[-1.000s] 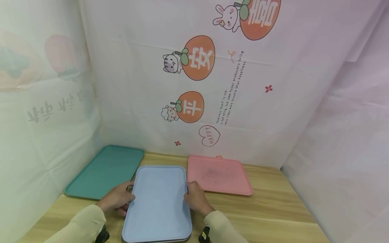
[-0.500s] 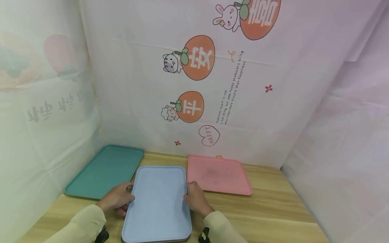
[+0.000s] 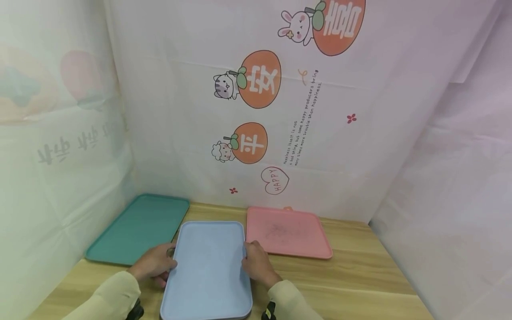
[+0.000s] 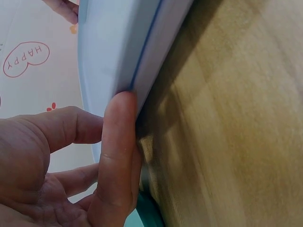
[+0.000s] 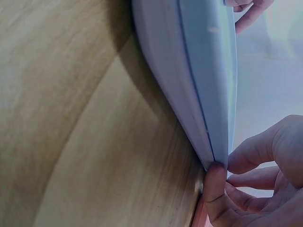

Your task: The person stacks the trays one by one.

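Observation:
A light blue tray (image 3: 210, 266) lies lengthwise at the front, with a second, pale lilac tray (image 4: 163, 52) stacked right beneath it. At its left long side, my left hand (image 3: 155, 263) holds the blue tray's rim; in the left wrist view one finger lies along the outer edge and others bend at the rim. On the opposite side my right hand (image 3: 259, 263) pinches the rim, and in the right wrist view a fingertip (image 5: 216, 176) presses the edge where the two trays meet. Most of the lower tray is hidden under the blue one.
Behind on the left lies a green tray (image 3: 140, 229), and behind on the right a pink tray (image 3: 288, 232) with dark smudges. All rest on a wood-grain table (image 3: 348, 284). White printed cloth (image 3: 192, 111) hangs at the back and both sides.
The head view has shifted slightly, so everything sits a little lower in it. Both hands keep their places on the blue tray, which shows no visible movement over the table.

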Tool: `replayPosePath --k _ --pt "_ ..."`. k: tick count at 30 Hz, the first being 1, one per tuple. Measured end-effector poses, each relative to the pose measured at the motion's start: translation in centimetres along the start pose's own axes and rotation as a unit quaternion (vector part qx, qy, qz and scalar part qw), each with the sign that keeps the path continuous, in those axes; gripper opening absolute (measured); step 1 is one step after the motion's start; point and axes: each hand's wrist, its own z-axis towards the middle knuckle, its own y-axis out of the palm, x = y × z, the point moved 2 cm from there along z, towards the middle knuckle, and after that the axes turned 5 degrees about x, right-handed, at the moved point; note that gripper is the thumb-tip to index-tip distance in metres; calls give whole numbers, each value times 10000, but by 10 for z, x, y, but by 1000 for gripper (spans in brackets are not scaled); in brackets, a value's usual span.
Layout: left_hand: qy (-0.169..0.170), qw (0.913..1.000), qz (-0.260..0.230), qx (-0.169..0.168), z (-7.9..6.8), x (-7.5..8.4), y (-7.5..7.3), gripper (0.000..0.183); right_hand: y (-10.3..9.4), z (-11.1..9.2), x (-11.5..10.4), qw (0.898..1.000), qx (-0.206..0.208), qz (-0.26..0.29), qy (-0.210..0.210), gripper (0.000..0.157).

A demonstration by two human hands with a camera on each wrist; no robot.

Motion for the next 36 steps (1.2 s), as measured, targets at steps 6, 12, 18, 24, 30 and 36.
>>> replayPosePath --k 6,12,18,24,30,36 --pt "-43 10000 20 -28 0 0 0 71 0 0 1 10000 15 70 35 50" --pt "-109 9999 -99 2 2 1 2 73 -4 -6 7 9994 84 337 -24 47" --pt "-35 9998 -152 150 2 3 1 72 -10 -8 11 9974 64 712 -53 47" --pt "118 9996 -17 257 5 3 -2 70 -12 -6 23 9962 211 839 -32 44" --pt "427 9980 138 453 7 9 -3 69 -23 -4 35 9961 354 803 -45 42" --pt "483 9977 81 469 9 17 1 68 -39 -2 51 9952 497 675 506 41"
